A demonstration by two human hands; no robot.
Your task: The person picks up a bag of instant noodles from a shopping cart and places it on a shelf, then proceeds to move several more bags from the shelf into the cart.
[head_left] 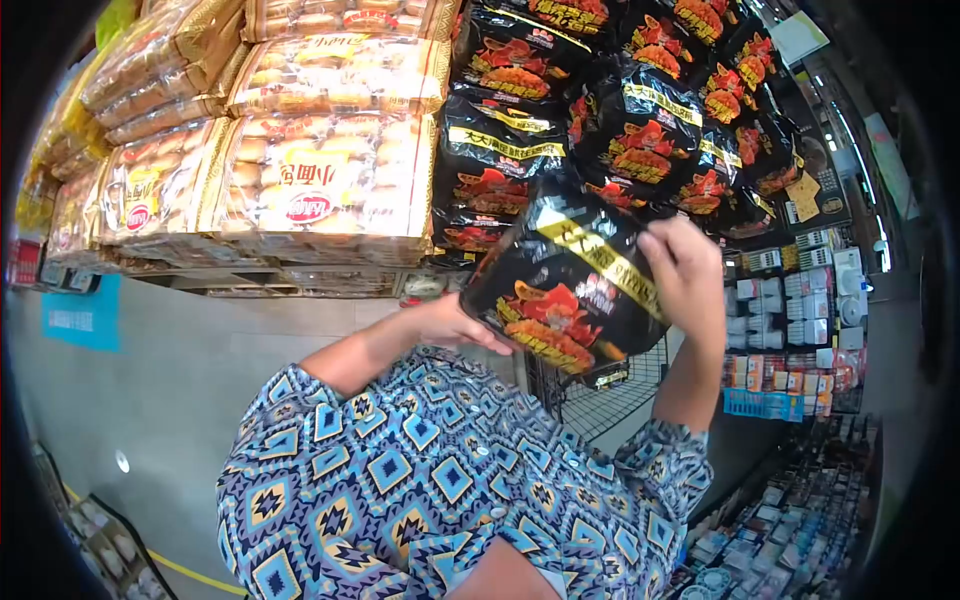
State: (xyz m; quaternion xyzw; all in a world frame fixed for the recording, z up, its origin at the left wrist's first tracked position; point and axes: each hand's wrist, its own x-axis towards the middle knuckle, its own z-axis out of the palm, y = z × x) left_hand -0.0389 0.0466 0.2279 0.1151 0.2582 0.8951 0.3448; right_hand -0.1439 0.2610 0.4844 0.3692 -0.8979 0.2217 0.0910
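A large black snack bag [575, 285] with a yellow stripe and red-and-orange pictures is held tilted before my chest. My left hand [458, 325] grips its lower left edge, some fingers hidden behind or under it. At the upper right corner, my right hand [690, 265] has its fingers curled onto the bag. Behind it are stacked several matching black bags [640, 130], with the held one in front of the pile's lower edge.
Clear packs of small bread rolls [320, 180] are piled high on the left. A wire shopping cart [610, 400] stands below the held bag. Shelves of packaged goods [790, 310] line the right, and a blue sign [80, 315] is at far left.
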